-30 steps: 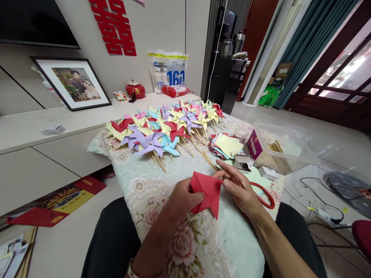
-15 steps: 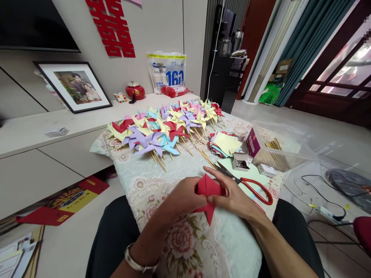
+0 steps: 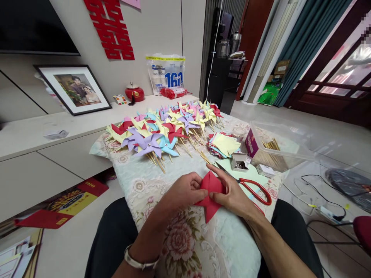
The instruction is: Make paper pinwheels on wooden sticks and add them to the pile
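A folded red paper piece (image 3: 212,193) is held just above the floral cloth (image 3: 185,247) over my lap. My left hand (image 3: 182,191) pinches its left side, fingers closed. On the paper's right side my right hand (image 3: 232,195) grips with thumb and fingers, the index finger stretched along the top edge. Red-handled scissors (image 3: 255,189) lie just right of my right hand. Beyond my hands lies a pile of finished paper pinwheels (image 3: 165,129) on wooden sticks.
A stack of cut paper squares (image 3: 224,144), a small open box of pins (image 3: 240,162) and a clear box of wooden sticks (image 3: 275,148) sit at the right. A low cabinet (image 3: 43,154) with a framed photo (image 3: 74,88) runs along the left. Cables (image 3: 321,200) lie on the floor.
My right hand has come in from beside the red paper and closed on its right side. Both hands have folded the paper smaller and lifted it slightly. The scissors, hidden before, now show.
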`<state>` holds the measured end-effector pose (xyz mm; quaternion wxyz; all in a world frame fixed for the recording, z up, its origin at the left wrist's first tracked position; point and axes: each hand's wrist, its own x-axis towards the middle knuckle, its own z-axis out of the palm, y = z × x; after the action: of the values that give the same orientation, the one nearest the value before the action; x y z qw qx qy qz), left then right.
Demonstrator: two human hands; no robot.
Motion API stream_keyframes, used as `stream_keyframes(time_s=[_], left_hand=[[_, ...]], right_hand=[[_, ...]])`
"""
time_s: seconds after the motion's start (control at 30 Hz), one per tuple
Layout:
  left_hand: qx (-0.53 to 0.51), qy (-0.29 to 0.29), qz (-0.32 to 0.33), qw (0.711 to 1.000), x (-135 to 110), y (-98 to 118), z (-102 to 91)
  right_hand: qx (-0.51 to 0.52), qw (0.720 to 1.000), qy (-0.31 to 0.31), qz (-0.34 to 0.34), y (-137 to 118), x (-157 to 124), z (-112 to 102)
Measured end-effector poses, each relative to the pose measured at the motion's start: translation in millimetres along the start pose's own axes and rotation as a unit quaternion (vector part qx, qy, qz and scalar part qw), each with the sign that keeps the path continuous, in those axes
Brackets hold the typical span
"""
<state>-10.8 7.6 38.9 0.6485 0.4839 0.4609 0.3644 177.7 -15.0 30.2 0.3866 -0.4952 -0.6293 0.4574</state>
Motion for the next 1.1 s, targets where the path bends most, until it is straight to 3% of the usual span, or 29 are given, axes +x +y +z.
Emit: stream_keyframes(time_s=[0.07,0.23,0.3,0.37,0.5,0.77,0.93,1.1], left_hand=[[-0.034,-0.010,-0.010,0.999,-1,1,-0.7],[-0.157,0.053,0.021,0.986,-9,-7,17.5],[-0.204,0.021,0.011,0.979,-10,-13,30.2],[-0.243,0.015,0.009,0.970,-9,-18,41.6],[-0.231,0.080,0.039,0.969,-2,-26,52.0],[-0.213,0.116,0.048,0.969,3,-38,48.7],[-0.208,0.117,0.036,0.970,3,-38,43.8],[-0.249,0.087,0.017,0.965,-1,-30,28.7]], right_hand=[[0.046,0.998,0.036,0.000,0,2,0],[0.187,0.976,0.104,0.027,1,4,4],[0.226,0.966,0.119,0.029,1,4,6],[0.243,0.961,0.133,0.021,1,3,8],[0.242,0.958,0.150,0.013,-1,1,13],[0.238,0.960,0.146,0.022,-3,1,18],[0.247,0.962,0.112,0.031,-2,1,18],[0.234,0.963,0.130,-0.043,9,3,11]])
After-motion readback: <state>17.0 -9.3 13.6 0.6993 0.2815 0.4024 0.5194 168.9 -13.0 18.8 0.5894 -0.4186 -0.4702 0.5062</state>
